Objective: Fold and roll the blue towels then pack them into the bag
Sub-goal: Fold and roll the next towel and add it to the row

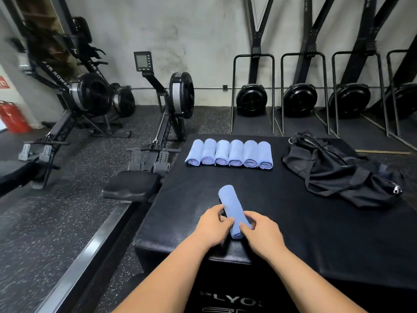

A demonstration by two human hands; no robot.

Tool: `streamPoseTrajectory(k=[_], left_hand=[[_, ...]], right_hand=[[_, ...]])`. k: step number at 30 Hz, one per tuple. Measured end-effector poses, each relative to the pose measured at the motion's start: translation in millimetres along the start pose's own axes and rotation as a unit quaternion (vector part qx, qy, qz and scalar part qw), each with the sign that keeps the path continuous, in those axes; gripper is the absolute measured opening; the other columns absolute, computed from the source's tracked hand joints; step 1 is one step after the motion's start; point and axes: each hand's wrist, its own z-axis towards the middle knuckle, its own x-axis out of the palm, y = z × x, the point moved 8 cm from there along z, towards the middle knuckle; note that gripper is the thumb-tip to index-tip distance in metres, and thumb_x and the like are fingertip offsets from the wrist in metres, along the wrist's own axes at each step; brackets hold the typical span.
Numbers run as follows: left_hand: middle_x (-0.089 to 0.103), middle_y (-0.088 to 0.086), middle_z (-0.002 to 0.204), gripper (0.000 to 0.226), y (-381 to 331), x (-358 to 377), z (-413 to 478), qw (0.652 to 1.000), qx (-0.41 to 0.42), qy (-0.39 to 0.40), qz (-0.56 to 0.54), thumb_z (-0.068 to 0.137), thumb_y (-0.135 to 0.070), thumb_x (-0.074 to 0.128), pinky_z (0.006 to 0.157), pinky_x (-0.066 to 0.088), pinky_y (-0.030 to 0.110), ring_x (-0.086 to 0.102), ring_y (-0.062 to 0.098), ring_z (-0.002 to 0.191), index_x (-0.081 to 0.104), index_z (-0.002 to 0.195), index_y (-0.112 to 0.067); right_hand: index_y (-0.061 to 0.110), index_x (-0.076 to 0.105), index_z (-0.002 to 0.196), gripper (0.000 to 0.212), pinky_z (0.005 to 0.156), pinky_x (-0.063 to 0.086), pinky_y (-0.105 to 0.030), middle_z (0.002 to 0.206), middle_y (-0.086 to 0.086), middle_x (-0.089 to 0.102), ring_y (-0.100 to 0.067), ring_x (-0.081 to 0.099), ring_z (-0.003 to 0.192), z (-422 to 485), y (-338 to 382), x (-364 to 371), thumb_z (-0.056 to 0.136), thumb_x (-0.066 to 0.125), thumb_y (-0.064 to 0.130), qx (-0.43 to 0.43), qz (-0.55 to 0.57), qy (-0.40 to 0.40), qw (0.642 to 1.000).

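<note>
A rolled blue towel lies lengthwise on the black padded box, near its front edge. My left hand grips the roll's near end from the left, and my right hand grips it from the right. Several more rolled blue towels lie side by side in a row at the box's far edge. A black fabric bag lies crumpled and flat on the right part of the box, its zipper pull showing at the right end.
Rowing machines stand on the speckled rubber floor to the left, one seat close against the box's left side. Ski machines line the back wall. A red extinguisher stands far left.
</note>
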Motion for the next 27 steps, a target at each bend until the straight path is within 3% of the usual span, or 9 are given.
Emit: streamPoseTrajectory(k=[7, 10, 15, 17, 20, 25, 27], left_hand=[[0.077, -0.004, 0.094, 0.056, 25, -21, 9, 0.99, -0.039, -0.044, -0.127, 0.084, -0.025, 0.074, 0.088, 0.062, 0.041, 0.071, 0.012, 0.076, 0.058, 0.137, -0.034], [0.077, -0.001, 0.101, 0.062, 30, -29, 12, 0.982, -0.04, -0.054, -0.177, 0.082, -0.023, 0.078, 0.082, 0.063, 0.04, 0.074, 0.017, 0.08, 0.056, 0.139, -0.036], [0.078, 0.003, 0.1, 0.058, 34, -47, 16, 0.961, -0.041, -0.083, -0.26, 0.084, -0.012, 0.076, 0.092, 0.061, 0.055, 0.078, 0.031, 0.094, 0.057, 0.135, -0.034], [0.08, 0.003, 0.098, 0.056, 34, -56, 20, 0.956, -0.029, -0.09, -0.277, 0.087, -0.007, 0.074, 0.096, 0.06, 0.053, 0.078, 0.029, 0.095, 0.058, 0.134, -0.032], [0.08, 0.003, 0.1, 0.054, 32, -68, 30, 0.953, -0.009, -0.09, -0.288, 0.086, -0.009, 0.074, 0.098, 0.06, 0.05, 0.078, 0.026, 0.098, 0.06, 0.132, -0.032], [0.078, 0.001, 0.107, 0.044, 15, -94, 54, 0.959, 0.026, -0.095, -0.266, 0.093, -0.011, 0.075, 0.089, 0.061, 0.034, 0.076, 0.012, 0.094, 0.064, 0.131, -0.03], [0.077, 0.001, 0.112, 0.043, 5, -103, 67, 0.966, 0.05, -0.085, -0.24, 0.096, -0.012, 0.074, 0.092, 0.059, 0.031, 0.074, 0.01, 0.1, 0.063, 0.134, -0.03]], right_hand=[[0.038, 0.062, 0.137, 0.039, 0.091, 0.051, -0.031, 0.11, 0.014, 0.073, -0.009, 0.066, 0.105, 6, 28, 24, 0.098, 0.062, 0.036, 0.025, 0.113, 0.051, 0.992], [0.039, 0.06, 0.138, 0.038, 0.095, 0.051, -0.032, 0.115, 0.014, 0.072, -0.007, 0.066, 0.107, 11, 39, 33, 0.1, 0.06, 0.038, 0.02, 0.14, 0.062, 0.988], [0.044, 0.056, 0.136, 0.034, 0.09, 0.053, -0.034, 0.11, 0.015, 0.073, -0.005, 0.067, 0.097, 22, 60, 41, 0.101, 0.057, 0.042, -0.007, 0.164, 0.072, 0.984], [0.043, 0.056, 0.133, 0.031, 0.08, 0.051, -0.032, 0.103, 0.01, 0.076, -0.005, 0.067, 0.083, 26, 70, 42, 0.102, 0.059, 0.04, -0.008, 0.204, 0.078, 0.976], [0.037, 0.059, 0.128, 0.027, 0.072, 0.051, -0.026, 0.098, 0.005, 0.079, -0.006, 0.072, 0.082, 32, 82, 42, 0.102, 0.064, 0.03, 0.005, 0.3, 0.094, 0.949], [0.033, 0.063, 0.126, 0.03, 0.093, 0.06, -0.039, 0.097, 0.0, 0.081, -0.021, 0.077, 0.096, 59, 99, 39, 0.098, 0.072, 0.024, 0.029, 0.402, 0.106, 0.909], [0.031, 0.064, 0.127, 0.031, 0.096, 0.059, -0.041, 0.1, -0.005, 0.081, -0.023, 0.078, 0.097, 77, 106, 38, 0.099, 0.072, 0.023, 0.036, 0.428, 0.105, 0.897]])
